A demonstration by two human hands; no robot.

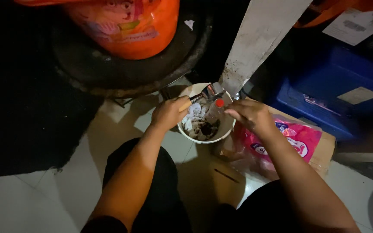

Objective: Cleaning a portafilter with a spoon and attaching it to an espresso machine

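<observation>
Two hands of yours are at work over one small round white bucket (227, 129), which stands on the pale tiled floor (31, 203) just in front of your knees, between a dark round stand and a cardboard box. Starting at the left, one big orange plastic bag with a printed label (130, 26) sits on that one dark round metal stand (121, 73), well behind the bucket. Your left hand (167, 114) is closed in a fist around the orange handle of one metal scoop-like tool (206, 94), whose shiny head hangs over the bucket's far rim. Inside the bucket you can count one clear plastic bottle with a red cap (216, 108) lying tilted among crumpled white scraps and a dark brown mass; the scraps are too jumbled to count. Your right hand (251, 115) hovers at the bucket's right rim, fingers bent and drawn together near the bottle's cap; whether they pinch it, you cannot tell. Behind the bucket rises one pale, stained slanted post (260, 39). Under your right forearm lies one pink printed plastic packet (298, 140) on one flat brown cardboard box (324, 153). Farthest right stands one blue plastic crate (337, 90).
</observation>
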